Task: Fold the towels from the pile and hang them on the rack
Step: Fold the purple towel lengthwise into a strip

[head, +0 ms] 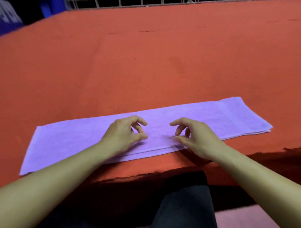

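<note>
Hovering near the towel's front edge, both hands' grips seem loosely curled, empty.

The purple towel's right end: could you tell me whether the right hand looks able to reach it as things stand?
Probably yes. The right hand hovers over the middle of the purple towel, fingers loosely curled and holding nothing, and nothing lies on the towel between it and that end.

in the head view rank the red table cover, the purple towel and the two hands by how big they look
1. red table cover, which fills most of the view
2. purple towel, a long folded strip
3. left hand and right hand: they look alike in size, so no ranking between them
</note>
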